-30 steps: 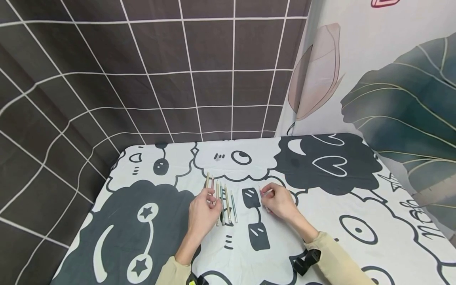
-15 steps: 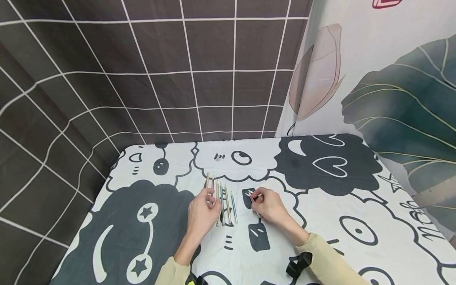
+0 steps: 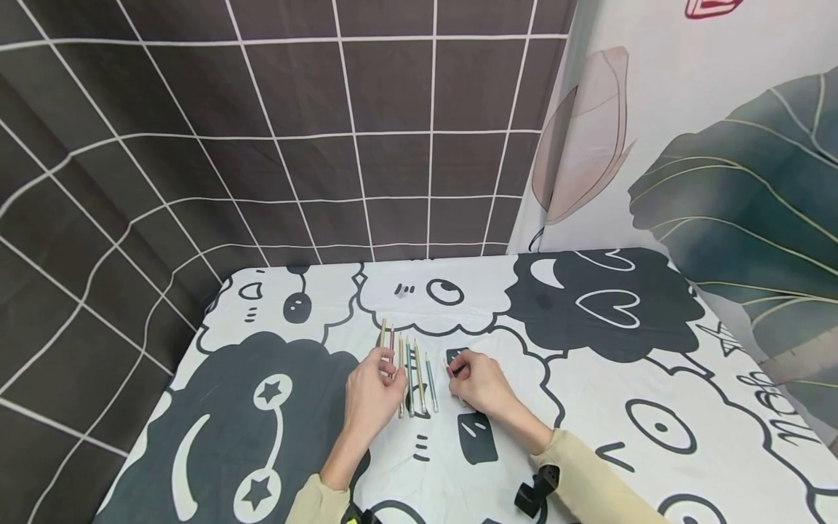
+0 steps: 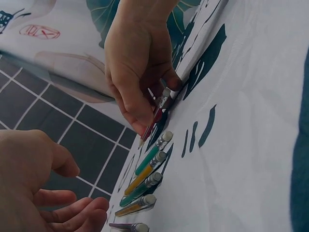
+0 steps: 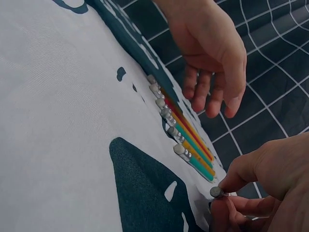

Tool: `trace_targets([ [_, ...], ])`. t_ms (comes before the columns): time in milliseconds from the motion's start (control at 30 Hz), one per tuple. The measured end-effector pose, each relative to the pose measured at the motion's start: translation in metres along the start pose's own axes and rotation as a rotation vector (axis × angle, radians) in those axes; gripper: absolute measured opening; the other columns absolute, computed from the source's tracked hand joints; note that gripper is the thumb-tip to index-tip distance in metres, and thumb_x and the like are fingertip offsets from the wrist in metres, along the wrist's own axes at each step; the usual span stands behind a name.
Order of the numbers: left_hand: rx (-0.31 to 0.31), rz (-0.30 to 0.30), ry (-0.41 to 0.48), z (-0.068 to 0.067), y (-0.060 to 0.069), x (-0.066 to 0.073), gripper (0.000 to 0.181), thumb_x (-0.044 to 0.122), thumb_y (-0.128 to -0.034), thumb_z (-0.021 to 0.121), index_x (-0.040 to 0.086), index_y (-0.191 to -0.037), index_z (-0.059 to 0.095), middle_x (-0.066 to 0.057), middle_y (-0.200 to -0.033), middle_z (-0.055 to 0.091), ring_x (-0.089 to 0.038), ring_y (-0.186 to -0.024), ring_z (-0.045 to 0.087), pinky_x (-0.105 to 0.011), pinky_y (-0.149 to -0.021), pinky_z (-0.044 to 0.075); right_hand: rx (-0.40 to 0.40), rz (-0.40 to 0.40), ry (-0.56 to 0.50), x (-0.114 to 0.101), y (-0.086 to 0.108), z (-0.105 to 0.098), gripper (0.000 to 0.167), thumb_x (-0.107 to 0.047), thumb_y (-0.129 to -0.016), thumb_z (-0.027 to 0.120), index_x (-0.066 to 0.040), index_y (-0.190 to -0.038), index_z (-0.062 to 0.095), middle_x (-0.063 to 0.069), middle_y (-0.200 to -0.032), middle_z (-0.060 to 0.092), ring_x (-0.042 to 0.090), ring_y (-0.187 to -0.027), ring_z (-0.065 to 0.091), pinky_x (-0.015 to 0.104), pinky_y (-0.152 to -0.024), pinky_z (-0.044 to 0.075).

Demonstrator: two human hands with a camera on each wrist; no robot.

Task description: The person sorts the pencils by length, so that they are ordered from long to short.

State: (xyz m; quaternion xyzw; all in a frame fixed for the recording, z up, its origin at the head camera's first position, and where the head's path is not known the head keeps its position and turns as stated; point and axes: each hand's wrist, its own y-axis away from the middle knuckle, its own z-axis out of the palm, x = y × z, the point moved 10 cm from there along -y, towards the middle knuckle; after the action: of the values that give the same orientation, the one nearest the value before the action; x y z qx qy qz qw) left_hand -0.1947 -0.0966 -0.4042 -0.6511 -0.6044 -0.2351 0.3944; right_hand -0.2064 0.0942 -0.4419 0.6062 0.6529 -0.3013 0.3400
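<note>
In the head view my right hand [image 3: 483,384] is just right of a row of pencils on the tablecloth. The left wrist view shows it pinching a dark red pencil [image 4: 158,112] between thumb and fingers, eraser end toward the camera. Its grey eraser [image 5: 217,192] pokes out from the fingers in the right wrist view. Several yellow, green and red pencils lie side by side, among them a green pencil [image 5: 198,164] closest to the right hand. My left hand [image 3: 374,389] hovers by the row's left end, fingers loosely bent and holding nothing; it hides parts of the leftmost pencils.
A black-and-white cartoon tablecloth [image 3: 458,473] covers the table. Behind it hangs a dark curtain [image 3: 393,167] with white grid lines, and at right a pale leaf-print curtain [image 3: 609,196]. Black wrist devices sit at both sleeves.
My right hand has moved left with the red pencil, coming close to the right end of the pencil row. The left hand and the lying pencils have stayed put.
</note>
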Motion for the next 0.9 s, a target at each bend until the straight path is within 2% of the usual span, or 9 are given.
trace_targets([
  [633,0.004,-0.008,-0.001,-0.002,0.001,-0.002,0.03,0.004,-0.0842,0.071,-0.003,-0.112,0.067,-0.001,-0.079,0.063,-0.01,-0.064,0.059,-0.034,-0.058,0.048,0.008,-0.025,0.085,-0.008,-0.005,0.008,0.017,0.001,-0.072,0.068,-0.001,-0.089,0.066,-0.001,-0.065,0.057,0.012,-0.054,0.053,0.028,-0.051,0.044],
  [900,0.004,-0.009,-0.001,-0.002,0.001,-0.002,0.03,0.005,-0.0846,0.071,-0.003,-0.113,0.066,-0.001,-0.079,0.063,-0.01,-0.064,0.06,-0.035,-0.059,0.049,0.001,-0.046,0.115,-0.013,-0.007,0.012,0.013,0.003,-0.078,0.071,0.001,-0.089,0.065,-0.001,-0.064,0.056,0.01,-0.048,0.053,0.026,-0.045,0.043],
])
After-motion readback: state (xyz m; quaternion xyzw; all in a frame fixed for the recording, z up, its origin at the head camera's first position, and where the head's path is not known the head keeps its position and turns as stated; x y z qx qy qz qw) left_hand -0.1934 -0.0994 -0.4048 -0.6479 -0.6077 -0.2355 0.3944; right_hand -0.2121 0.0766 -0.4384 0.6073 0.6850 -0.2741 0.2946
